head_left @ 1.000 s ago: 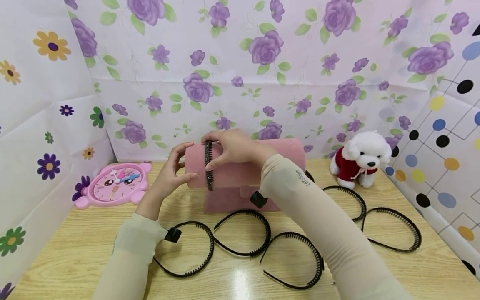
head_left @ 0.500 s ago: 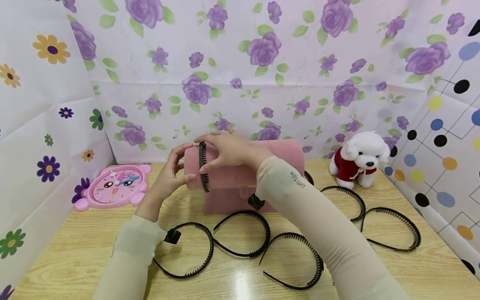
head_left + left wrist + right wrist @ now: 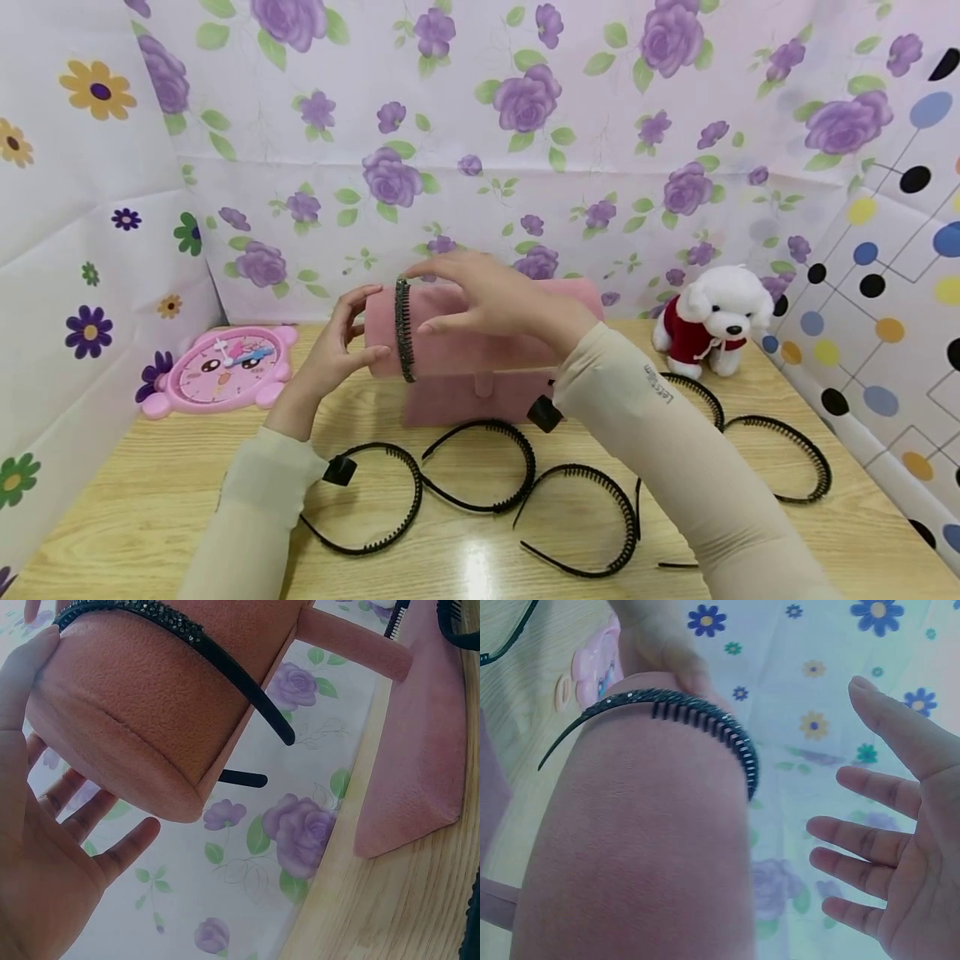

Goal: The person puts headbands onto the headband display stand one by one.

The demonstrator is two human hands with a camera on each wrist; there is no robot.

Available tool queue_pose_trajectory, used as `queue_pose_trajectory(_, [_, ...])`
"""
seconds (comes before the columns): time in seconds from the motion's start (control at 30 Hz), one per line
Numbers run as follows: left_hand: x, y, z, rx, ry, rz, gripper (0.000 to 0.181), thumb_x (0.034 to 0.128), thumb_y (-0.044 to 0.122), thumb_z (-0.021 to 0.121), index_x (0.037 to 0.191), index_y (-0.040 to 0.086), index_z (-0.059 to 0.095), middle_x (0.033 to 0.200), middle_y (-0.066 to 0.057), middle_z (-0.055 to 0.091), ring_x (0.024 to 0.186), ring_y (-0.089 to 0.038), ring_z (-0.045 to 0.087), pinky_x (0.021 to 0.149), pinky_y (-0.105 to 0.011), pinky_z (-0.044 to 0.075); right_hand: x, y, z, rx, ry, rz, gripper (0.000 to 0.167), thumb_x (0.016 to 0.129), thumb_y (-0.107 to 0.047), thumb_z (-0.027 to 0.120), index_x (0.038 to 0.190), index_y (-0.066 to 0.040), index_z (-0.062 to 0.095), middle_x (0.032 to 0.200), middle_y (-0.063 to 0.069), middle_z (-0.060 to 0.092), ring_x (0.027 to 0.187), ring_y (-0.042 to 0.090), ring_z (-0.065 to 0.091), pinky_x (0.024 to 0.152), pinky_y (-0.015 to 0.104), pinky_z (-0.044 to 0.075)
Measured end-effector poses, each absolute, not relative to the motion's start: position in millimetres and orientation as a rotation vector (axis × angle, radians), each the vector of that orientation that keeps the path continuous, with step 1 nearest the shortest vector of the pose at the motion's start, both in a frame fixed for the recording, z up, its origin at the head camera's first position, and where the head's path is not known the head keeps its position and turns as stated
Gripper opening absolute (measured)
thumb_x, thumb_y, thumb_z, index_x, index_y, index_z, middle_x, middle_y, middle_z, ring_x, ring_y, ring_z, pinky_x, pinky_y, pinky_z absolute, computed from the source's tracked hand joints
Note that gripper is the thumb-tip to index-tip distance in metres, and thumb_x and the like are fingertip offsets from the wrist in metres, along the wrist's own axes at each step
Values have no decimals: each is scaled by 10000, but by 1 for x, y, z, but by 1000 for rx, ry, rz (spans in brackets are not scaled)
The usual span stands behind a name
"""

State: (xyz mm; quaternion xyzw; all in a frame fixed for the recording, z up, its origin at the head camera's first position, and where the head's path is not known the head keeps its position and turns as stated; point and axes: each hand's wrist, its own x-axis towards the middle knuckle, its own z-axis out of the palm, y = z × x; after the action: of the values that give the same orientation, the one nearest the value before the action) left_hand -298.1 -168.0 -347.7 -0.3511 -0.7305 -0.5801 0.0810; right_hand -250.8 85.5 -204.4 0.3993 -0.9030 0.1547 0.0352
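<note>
A pink plush headband stand (image 3: 450,357) has a thick horizontal roll on a sloped base. Near the roll's left end sits a black glittery headband (image 3: 404,329) with inner teeth. Seen in the left wrist view, its two tips hang apart below the roll. My left hand (image 3: 330,354) holds the roll's left end, thumb in front and fingers behind. My right hand (image 3: 510,304) hovers in front of the roll, right of the headband, its fingers spread. In the right wrist view, that right hand (image 3: 907,825) is apart from roll and headband, holding nothing.
Several black toothed headbands lie on the wooden table, including a left one (image 3: 417,492), a middle one (image 3: 531,462) and a far-right one (image 3: 825,471). A pink toy clock (image 3: 225,375) lies at left. A white plush dog (image 3: 712,321) sits at right. Patterned sheets (image 3: 465,108) enclose the table.
The headband slid left along the roll with my right hand on it. Since then the right hand has let go and moved back to the right. My left hand stays at the roll's end.
</note>
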Motion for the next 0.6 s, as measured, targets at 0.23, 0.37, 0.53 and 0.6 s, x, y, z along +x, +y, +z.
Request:
queue_pose_trajectory(0.23, [-298,-169,-349,-1039,-2194,-1747,776,814,-17,662,1480,116,286,1491,24,318,1318,-38,345,1014,-243,351,-225,102,-199,1198,-2768,535,590,902,-436,633,1423,-220,459,1463,-58,467,1382,154,383,1156,392,284])
queue_pose_trajectory(0.37, [-298,-168,-350,-1038,-2203,-1745,777,815,-22,656,1481,122,283,1516,-31,295,1328,-32,333,1028,-285,341,-208,115,-201,1160,-2775,554,522,922,-397,619,1387,-191,499,1404,-32,523,1324,145,446,1120,386,341])
queue_pose_trajectory(0.53, [-298,-168,-349,-1041,-2197,-1740,781,809,-21,658,1480,121,286,1507,4,300,1331,-32,330,1028,-317,338,-197,129,-207,1169,-2731,519,447,892,-304,682,1265,-73,594,1263,60,634,1145,189,588,1003,368,463])
queue_pose_trajectory(0.6, [-298,-168,-349,-1040,-2194,-1737,778,806,-15,661,1478,119,291,1501,12,307,1331,-30,330,1026,-317,339,-194,134,-211,1175,-2694,531,405,864,-270,719,1194,-54,624,1186,73,668,1058,196,630,937,353,503])
